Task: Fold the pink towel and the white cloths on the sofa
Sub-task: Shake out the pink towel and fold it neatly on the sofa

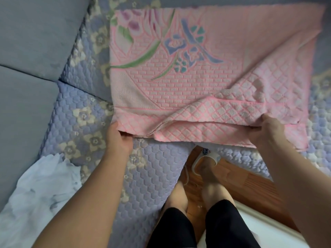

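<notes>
The pink towel [206, 77] lies spread on the quilted lilac sofa cover [152, 176], its near edge hanging just over the front of the seat. No brand, label or legible writing shows on it; woven into the pile are a brick pattern, a diamond-lattice border, green stems, purple flowers toward the far left corner and a blue and teal flower motif near the middle. The right part of the towel is turned over on itself, so that a diagonal fold runs from the far right down to the near edge, and the lattice border lies doubled there.

The left hand [119, 138] grips the towel's near left corner, fingers curled under the edge and clamped on the cloth. The right hand [266, 131] pinches the doubled border near the right end of the near edge, fingers curled round the folded layers.

A crumpled white cloth [35, 194] lies on the sofa cover at the lower left, well apart from the towel and untouched by either hand. Grey-blue back cushions [26, 68] rise along the left side.

Below the towel's edge, the person's bare legs, black shorts [197, 226] and a pale slipper [206, 158] stand on a wooden floor [238, 174]. No container is in view.
</notes>
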Demonstrator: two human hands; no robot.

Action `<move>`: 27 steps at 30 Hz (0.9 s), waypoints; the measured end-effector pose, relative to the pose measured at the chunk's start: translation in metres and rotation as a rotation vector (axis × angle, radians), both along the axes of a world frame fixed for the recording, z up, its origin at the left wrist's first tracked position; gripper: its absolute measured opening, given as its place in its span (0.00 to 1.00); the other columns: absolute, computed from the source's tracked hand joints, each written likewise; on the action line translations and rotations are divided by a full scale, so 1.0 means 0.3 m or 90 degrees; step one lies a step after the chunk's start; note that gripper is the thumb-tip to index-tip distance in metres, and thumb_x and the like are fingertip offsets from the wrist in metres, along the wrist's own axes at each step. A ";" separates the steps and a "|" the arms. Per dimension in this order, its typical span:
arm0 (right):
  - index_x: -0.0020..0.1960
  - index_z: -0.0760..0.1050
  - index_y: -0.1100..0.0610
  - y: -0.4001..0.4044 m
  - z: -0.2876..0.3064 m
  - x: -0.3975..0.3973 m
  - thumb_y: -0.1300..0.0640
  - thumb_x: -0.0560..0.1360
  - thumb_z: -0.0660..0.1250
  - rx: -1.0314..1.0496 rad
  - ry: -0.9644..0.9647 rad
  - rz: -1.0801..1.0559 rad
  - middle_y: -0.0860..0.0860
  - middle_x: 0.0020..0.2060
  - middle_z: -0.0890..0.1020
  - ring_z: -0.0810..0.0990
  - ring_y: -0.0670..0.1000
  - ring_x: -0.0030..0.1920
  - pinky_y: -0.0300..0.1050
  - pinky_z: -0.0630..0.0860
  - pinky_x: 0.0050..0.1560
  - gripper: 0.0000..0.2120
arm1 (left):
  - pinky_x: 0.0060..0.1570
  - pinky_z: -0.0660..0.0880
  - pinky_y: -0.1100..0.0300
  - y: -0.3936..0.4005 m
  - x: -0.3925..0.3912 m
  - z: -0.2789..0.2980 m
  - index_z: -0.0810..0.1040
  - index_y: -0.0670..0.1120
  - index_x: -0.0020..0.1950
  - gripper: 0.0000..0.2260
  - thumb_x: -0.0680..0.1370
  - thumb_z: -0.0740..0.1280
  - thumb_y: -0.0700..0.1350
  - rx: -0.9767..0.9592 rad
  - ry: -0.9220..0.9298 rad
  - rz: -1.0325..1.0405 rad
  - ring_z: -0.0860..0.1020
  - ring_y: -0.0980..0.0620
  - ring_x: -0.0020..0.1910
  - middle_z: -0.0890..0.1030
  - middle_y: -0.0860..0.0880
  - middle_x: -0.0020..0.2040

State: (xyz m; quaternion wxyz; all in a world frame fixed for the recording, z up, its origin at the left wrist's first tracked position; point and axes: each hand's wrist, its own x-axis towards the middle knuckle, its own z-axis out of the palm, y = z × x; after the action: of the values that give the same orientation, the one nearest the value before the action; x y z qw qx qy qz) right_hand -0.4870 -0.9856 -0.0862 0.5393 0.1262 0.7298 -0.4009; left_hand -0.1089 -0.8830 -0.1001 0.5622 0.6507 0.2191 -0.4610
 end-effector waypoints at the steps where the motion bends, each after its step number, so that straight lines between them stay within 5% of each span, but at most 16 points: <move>1: 0.43 0.72 0.60 0.001 0.002 0.001 0.68 0.81 0.54 0.007 0.012 0.005 0.62 0.54 0.80 0.79 0.65 0.52 0.79 0.76 0.37 0.12 | 0.58 0.78 0.48 -0.004 0.009 -0.002 0.78 0.41 0.65 0.16 0.83 0.56 0.43 -0.012 -0.029 0.015 0.81 0.44 0.57 0.83 0.42 0.59; 7: 0.45 0.77 0.57 -0.001 -0.014 -0.042 0.64 0.80 0.61 0.078 0.126 -0.019 0.55 0.49 0.81 0.80 0.58 0.55 0.61 0.80 0.48 0.09 | 0.60 0.78 0.46 0.056 0.032 -0.038 0.82 0.47 0.61 0.18 0.78 0.60 0.51 0.101 -0.193 0.005 0.83 0.47 0.56 0.85 0.48 0.56; 10: 0.43 0.76 0.55 0.020 -0.002 -0.068 0.65 0.81 0.58 0.084 0.149 -0.020 0.53 0.46 0.80 0.80 0.56 0.51 0.67 0.78 0.54 0.12 | 0.59 0.78 0.50 0.098 0.022 -0.075 0.83 0.47 0.59 0.16 0.77 0.61 0.48 0.124 -0.197 -0.072 0.83 0.47 0.57 0.85 0.49 0.56; 12: 0.44 0.74 0.53 0.048 0.008 -0.089 0.66 0.80 0.58 0.082 0.160 -0.025 0.52 0.48 0.79 0.78 0.55 0.51 0.68 0.75 0.59 0.12 | 0.56 0.78 0.52 0.112 0.028 -0.098 0.83 0.45 0.59 0.16 0.76 0.61 0.40 0.205 -0.307 -0.218 0.81 0.43 0.59 0.85 0.48 0.56; 14: 0.46 0.73 0.53 0.084 0.017 -0.109 0.64 0.81 0.60 0.072 0.163 -0.034 0.51 0.50 0.79 0.78 0.54 0.52 0.65 0.75 0.60 0.08 | 0.51 0.74 0.53 0.137 0.038 -0.097 0.80 0.43 0.63 0.17 0.77 0.59 0.35 0.341 -0.529 -0.522 0.79 0.40 0.58 0.82 0.45 0.59; 16: 0.51 0.74 0.53 0.117 0.024 -0.118 0.62 0.81 0.62 0.071 0.157 -0.038 0.51 0.50 0.80 0.80 0.53 0.50 0.61 0.79 0.56 0.05 | 0.46 0.71 0.50 0.160 0.046 -0.090 0.79 0.40 0.61 0.13 0.79 0.61 0.35 0.387 -0.699 -0.749 0.78 0.36 0.55 0.78 0.40 0.63; 21: 0.43 0.71 0.55 0.124 0.047 -0.115 0.66 0.80 0.63 0.070 0.183 -0.061 0.48 0.38 0.77 0.76 0.45 0.36 0.42 0.78 0.32 0.10 | 0.50 0.75 0.42 0.152 0.074 -0.104 0.80 0.36 0.53 0.09 0.74 0.71 0.36 0.383 -0.875 -0.976 0.77 0.35 0.53 0.76 0.39 0.62; 24: 0.38 0.66 0.56 0.122 0.058 -0.090 0.67 0.82 0.58 0.060 0.157 -0.062 0.51 0.35 0.70 0.74 0.40 0.27 0.29 0.68 0.24 0.15 | 0.47 0.76 0.42 0.188 0.107 -0.117 0.82 0.38 0.51 0.10 0.71 0.73 0.33 0.337 -0.927 -1.052 0.77 0.36 0.53 0.78 0.39 0.54; 27: 0.36 0.61 0.55 0.086 0.134 -0.049 0.73 0.82 0.53 0.031 0.054 -0.071 0.51 0.34 0.64 0.69 0.31 0.18 0.21 0.67 0.29 0.20 | 0.40 0.76 0.44 0.198 0.121 -0.104 0.82 0.37 0.46 0.09 0.69 0.71 0.28 0.294 -0.991 -1.030 0.77 0.37 0.47 0.80 0.38 0.48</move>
State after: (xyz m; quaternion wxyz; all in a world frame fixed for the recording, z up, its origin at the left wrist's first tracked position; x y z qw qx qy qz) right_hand -0.5019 -0.9597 -0.0462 0.4815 0.1629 0.7532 -0.4175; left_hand -0.0727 -0.8235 -0.1314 -0.0485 0.7974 -0.5917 -0.1087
